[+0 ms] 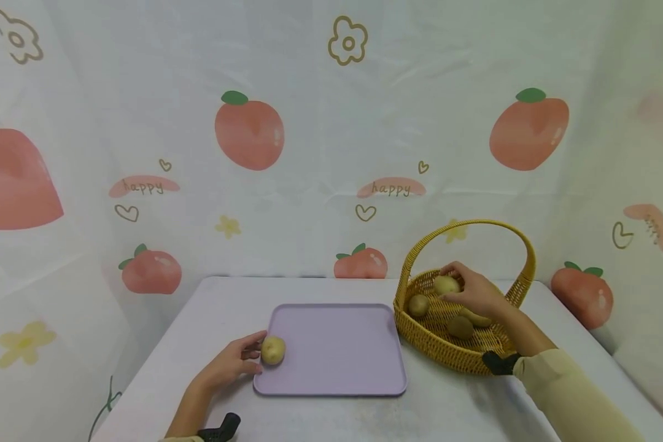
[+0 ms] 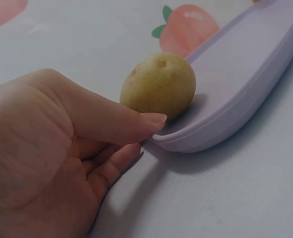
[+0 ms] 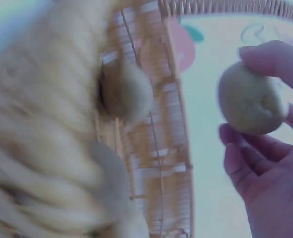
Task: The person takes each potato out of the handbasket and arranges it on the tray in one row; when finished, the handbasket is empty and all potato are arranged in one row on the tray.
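Observation:
A pale yellow potato (image 1: 447,284) is held between the thumb and fingers of my right hand (image 1: 477,294), over the far part of a wicker basket (image 1: 439,350). In the right wrist view the thumb lies on one side of this potato (image 3: 251,99) and fingers on the other. Another potato (image 1: 273,350) rests inside the left edge of a lilac tray (image 1: 342,350). Beside it is my left hand (image 1: 229,365), its fingers loosely bent. The left wrist view shows the thumb tip (image 2: 154,119) right at the tray rim, overlapping the potato's base.
Inside the basket lie a round brownish item (image 1: 418,306), a darker brown one (image 1: 460,328) and a curved yellowish one (image 1: 475,317). A tall handle (image 1: 475,222) arches over the basket. Both stand on a white table (image 1: 232,301) before a fruit-printed curtain (image 1: 309,215).

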Available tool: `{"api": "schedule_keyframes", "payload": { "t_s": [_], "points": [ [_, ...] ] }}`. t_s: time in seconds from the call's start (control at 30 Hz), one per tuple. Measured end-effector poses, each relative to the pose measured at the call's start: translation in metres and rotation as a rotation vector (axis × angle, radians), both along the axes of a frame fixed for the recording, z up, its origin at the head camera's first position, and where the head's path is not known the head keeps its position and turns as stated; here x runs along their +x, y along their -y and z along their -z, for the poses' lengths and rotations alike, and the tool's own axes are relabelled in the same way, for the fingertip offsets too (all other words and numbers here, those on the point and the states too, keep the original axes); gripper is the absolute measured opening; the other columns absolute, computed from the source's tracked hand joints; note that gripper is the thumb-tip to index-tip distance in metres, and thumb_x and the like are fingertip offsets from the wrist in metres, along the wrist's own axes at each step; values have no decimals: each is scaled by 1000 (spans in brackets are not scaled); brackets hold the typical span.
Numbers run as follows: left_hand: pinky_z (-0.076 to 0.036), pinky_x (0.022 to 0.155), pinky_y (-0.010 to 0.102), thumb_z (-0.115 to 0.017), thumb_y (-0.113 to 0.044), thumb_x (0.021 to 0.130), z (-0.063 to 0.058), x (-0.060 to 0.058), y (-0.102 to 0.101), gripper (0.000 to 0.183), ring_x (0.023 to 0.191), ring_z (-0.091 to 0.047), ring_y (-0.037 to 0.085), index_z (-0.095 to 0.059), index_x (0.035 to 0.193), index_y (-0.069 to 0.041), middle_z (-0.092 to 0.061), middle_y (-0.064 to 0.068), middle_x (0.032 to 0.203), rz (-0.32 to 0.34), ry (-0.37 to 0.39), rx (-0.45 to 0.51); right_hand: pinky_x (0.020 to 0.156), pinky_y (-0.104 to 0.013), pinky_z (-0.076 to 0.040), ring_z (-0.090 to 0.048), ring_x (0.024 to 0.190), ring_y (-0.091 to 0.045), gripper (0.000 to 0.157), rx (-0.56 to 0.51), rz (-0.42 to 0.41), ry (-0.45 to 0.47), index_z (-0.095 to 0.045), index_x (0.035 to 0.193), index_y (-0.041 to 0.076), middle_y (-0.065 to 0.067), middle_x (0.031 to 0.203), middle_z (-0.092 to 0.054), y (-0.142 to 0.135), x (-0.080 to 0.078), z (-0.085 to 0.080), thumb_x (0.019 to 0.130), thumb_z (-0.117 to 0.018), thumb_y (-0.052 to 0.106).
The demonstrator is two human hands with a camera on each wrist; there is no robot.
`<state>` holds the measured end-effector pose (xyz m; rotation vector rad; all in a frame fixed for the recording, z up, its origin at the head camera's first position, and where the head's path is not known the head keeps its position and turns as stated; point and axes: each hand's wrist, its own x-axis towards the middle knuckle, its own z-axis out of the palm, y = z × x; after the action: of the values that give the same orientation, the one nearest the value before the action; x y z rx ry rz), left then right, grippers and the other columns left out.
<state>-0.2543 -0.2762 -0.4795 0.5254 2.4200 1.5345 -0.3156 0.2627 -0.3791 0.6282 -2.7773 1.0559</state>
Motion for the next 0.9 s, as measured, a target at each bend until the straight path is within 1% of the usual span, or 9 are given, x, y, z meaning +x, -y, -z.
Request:
{"api": "schedule_keyframes", "payload": {
  "t_s": [0.1,0.2,0.27,0.37,0.5,0.57,0.73,0.83,0.9],
  "points": [
    [-48,95,44,-70,4,78,1,-1,0,76,114,-54,43,-30,142,17,-49,34,130,1,1,5,63,-32,-51,-59,84,-22,52,-77,-5,-55,-49,129,2,-19,109,-59,8,14,2,86,-73,17],
    [-48,95,44,-70,4,78,2,-1,0,76,115,-54,42,-31,142,17,-49,33,130,-6,2,0,63,-29,-52,-58,86,-22,54,-166,-25,-95,-51,133,1,-20,115,-58,18,26,3,86,-74,14],
    [-48,95,44,-70,3,78,2,-1,0,76,115,-54,42,-32,142,16,-49,33,131,-11,2,-5,65,-28,-52,-58,89,-21,54,-229,-51,-109,-53,134,1,-19,119,-56,25,33,4,85,-74,10],
    [-48,95,44,-71,3,78,3,-1,-1,77,115,-54,42,-32,142,16,-50,32,130,-13,2,-15,68,-27,-53,-58,89,-19,50,-298,-89,-119,-55,129,-1,-18,121,-55,35,42,7,84,-74,6],
    [-47,96,46,-71,3,77,3,-2,-1,77,114,-54,42,-32,142,16,-51,32,130,-19,1,-21,68,-29,-53,-59,86,-19,46,-353,-135,-86,-55,125,2,-15,116,-55,48,49,12,84,-75,6],
    [-46,96,49,-71,4,77,2,-1,-1,77,115,-54,44,-32,142,16,-50,33,129,-20,1,-12,68,-29,-54,-60,88,-21,44,-372,-167,-68,-56,124,3,-15,117,-55,56,52,15,84,-74,6],
    [-46,97,49,-71,4,77,0,0,0,77,115,-53,45,-32,142,17,-49,34,130,-16,-1,-2,71,-29,-54,-57,95,-20,41,-372,-273,-127,-63,122,4,-14,118,-59,82,52,26,83,-74,3],
    [-46,97,50,-70,4,77,1,0,0,76,115,-53,45,-32,142,17,-49,34,130,-13,-4,-3,73,-27,-52,-55,96,-19,40,-374,-289,-91,-64,122,5,-13,117,-60,99,51,35,83,-75,5],
    [-45,97,50,-70,4,77,1,-1,0,76,115,-53,45,-31,142,17,-49,34,130,-9,-4,-2,73,-28,-53,-56,93,-19,43,-401,-299,4,-63,124,4,-14,118,-58,111,51,42,83,-75,6]
  ]
}}
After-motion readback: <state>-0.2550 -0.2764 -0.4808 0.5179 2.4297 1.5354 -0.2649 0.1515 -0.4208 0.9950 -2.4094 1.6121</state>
